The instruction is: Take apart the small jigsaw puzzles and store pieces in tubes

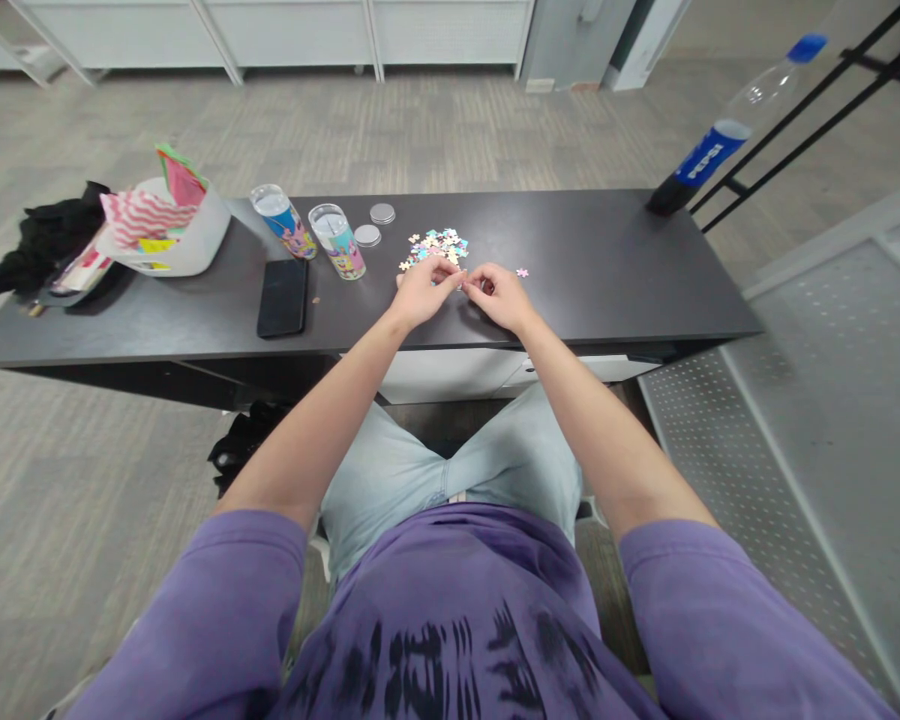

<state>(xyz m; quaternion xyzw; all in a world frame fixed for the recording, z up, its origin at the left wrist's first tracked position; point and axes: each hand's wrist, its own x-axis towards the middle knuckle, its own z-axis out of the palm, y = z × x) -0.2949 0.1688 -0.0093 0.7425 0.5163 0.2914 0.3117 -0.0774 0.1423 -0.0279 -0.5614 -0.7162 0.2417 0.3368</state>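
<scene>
My left hand and my right hand meet over the dark tabletop, fingertips pinched close together. Between them shows a bit of a small puzzle piece, mostly covered by the fingers. Just beyond my left hand lies a heap of small pastel jigsaw pieces. A single pink puzzle piece rests apart, to the right of my right hand. Two printed clear canisters stand left of the heap, with two round silver lids lying beside them.
A black phone lies on the desk at left. Farther left are a white bin holding striped and coloured packets and a black cloth bundle. At the far right corner stands a part-full Pepsi bottle, beside a black metal frame.
</scene>
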